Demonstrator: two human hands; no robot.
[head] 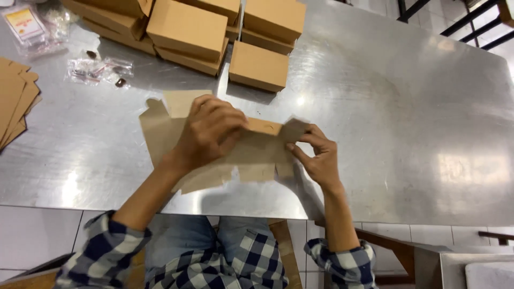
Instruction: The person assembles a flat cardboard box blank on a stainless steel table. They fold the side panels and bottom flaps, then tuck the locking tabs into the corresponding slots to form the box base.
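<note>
Head view, looking down on a steel table (385, 107). We see a flat brown cardboard blank (160, 134), die-cut with flaps, lying on the near part of the table, just in front of the person. The left hand (211, 131) lies over the middle of the blank, palm down, its fingers curled over a raised flap (263, 126) and pressing it; the thumb is hidden under the hand, so we cannot tell how tightly the flap is pinched. The right hand (316, 155) is at the right end of the blank, its fingers bent and narrow, with thumb and fingertips closed on the blurred right edge of the card. The two hands are near each other, the flap between them. Both forearms are bare, with checked sleeves (107, 251) rolled to the elbow.

At the far side of the table we see a group of closed cardboard boxes (187, 29), stacked and set side by side; the nearest one (258, 67) stands alone, just beyond the blank. At the far left lie clear plastic bags (99, 69) with small dark parts, and a larger clear packet (32, 29) beyond them. At the left edge a stack of flat blanks (13, 101) is fanned out. A wooden chair frame (385, 251) shows below the near table edge, on the right.
</note>
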